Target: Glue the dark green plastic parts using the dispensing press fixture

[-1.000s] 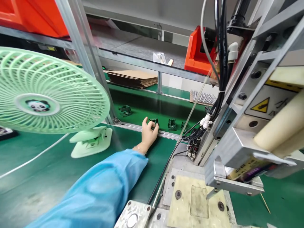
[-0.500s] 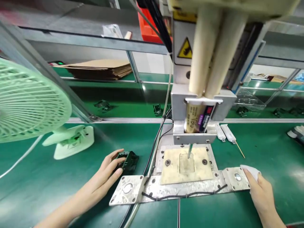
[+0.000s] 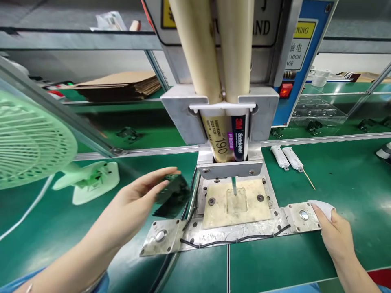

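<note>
My left hand point(image 3: 131, 203) holds a small black plastic part point(image 3: 172, 191), blurred, lifted just above the green mat left of the metal fixture plate point(image 3: 229, 234). On the plate lies a tan block with a square recess point(image 3: 236, 201). An adhesive dispenser with two cream cartridges point(image 3: 227, 138) hangs over it, and its thin nozzle point(image 3: 234, 186) points into the recess. My right hand point(image 3: 332, 236) rests at the plate's right end beside a round metal button point(image 3: 303, 215), one finger in a white cot.
A green fan point(image 3: 33, 142) stands at the left on its clip base. Behind a metal rail runs a green conveyor with more black parts point(image 3: 128, 133). Two white nozzles point(image 3: 287, 158) and a thin stick lie at the right. Flat cardboard point(image 3: 122, 85) sits further back.
My left hand picked a black part from the conveyor, drew it back and has now lifted it toward the fixture. My view swung right, onto the dispenser. The right hand stayed by the right button.
</note>
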`<state>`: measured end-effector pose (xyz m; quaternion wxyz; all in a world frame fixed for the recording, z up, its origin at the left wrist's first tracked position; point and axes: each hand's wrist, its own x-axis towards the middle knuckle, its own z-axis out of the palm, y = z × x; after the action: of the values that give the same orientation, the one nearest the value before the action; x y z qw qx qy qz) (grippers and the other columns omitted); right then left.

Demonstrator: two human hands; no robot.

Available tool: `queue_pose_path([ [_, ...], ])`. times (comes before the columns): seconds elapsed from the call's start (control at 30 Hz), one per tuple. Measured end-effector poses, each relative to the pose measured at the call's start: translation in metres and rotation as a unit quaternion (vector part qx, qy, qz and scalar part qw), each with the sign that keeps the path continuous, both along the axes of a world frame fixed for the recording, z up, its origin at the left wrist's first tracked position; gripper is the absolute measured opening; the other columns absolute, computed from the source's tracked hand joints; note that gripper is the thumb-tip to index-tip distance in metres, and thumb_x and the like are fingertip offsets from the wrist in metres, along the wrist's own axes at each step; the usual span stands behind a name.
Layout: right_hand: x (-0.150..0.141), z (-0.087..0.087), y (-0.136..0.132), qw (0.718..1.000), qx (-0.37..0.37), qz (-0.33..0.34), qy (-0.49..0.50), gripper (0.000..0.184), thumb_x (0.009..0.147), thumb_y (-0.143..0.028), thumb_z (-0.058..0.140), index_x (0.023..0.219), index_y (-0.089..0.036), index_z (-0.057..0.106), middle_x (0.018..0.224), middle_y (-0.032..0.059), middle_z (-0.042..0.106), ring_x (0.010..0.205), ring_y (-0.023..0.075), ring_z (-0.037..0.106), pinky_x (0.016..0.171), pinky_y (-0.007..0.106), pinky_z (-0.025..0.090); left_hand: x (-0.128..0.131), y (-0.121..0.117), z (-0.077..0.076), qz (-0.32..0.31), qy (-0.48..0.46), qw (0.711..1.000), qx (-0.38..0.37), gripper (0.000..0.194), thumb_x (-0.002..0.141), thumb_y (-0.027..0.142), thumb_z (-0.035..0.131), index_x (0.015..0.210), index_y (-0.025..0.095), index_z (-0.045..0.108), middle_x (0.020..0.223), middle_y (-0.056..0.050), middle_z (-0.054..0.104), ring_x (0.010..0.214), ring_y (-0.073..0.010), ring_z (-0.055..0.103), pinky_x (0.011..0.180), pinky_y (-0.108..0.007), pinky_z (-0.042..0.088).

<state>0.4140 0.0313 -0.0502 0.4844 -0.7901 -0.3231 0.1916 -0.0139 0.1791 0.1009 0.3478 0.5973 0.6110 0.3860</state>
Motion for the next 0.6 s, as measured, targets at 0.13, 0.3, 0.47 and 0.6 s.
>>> queue_pose_path([
  [0.13, 0.004, -0.003, -0.003, 1.000, -0.017, -0.002, -0.008, 0.049, 0.073, -0.064, 0.071, 0.066, -0.016, 0.069, 0.062, 0.0048, 0.063, 0.057, 0.0210, 0.056, 0.047, 0.027, 0.042, 0.023, -0.019, 0.001, -0.119, -0.113, 0.980, -0.116, 0.050, 0.073, 0.055, 0.078, 0.111, 0.022, 0.075, 0.114, -0.014, 0.075, 0.104, -0.0317, 0.071, 0.078, -0.037, 0.062],
  [0.3, 0.006, -0.007, -0.004, 1.000, -0.012, 0.006, -0.001, 0.048, 0.072, -0.065, 0.074, 0.067, -0.017, 0.069, 0.061, 0.0029, 0.060, 0.056, 0.0204, 0.056, 0.046, 0.027, 0.042, 0.032, -0.052, -0.012, -0.232, -0.197, 0.908, -0.288, 0.057, 0.073, 0.042, 0.085, 0.125, 0.025, 0.069, 0.141, -0.012, 0.061, 0.129, -0.0325, 0.056, 0.106, -0.045, 0.049],
  [0.47, 0.003, -0.003, -0.004, 1.000, -0.006, -0.002, -0.003, 0.048, 0.072, -0.065, 0.074, 0.067, -0.017, 0.067, 0.063, 0.0040, 0.061, 0.058, 0.0206, 0.056, 0.045, 0.026, 0.041, 0.064, -0.048, -0.012, -0.251, -0.220, 0.868, -0.368, 0.058, 0.061, 0.033, 0.094, 0.115, 0.025, 0.073, 0.134, -0.008, 0.065, 0.131, -0.0301, 0.053, 0.110, -0.043, 0.045],
  [0.6, 0.001, 0.001, -0.004, 1.000, -0.019, -0.017, 0.007, 0.050, 0.070, -0.066, 0.073, 0.065, -0.017, 0.067, 0.067, 0.0053, 0.063, 0.059, 0.0203, 0.055, 0.043, 0.026, 0.039, 0.091, -0.025, -0.005, -0.233, -0.236, 0.864, -0.378, 0.052, 0.059, 0.031, 0.094, 0.104, 0.016, 0.076, 0.108, -0.010, 0.075, 0.104, -0.0264, 0.068, 0.102, -0.041, 0.050],
])
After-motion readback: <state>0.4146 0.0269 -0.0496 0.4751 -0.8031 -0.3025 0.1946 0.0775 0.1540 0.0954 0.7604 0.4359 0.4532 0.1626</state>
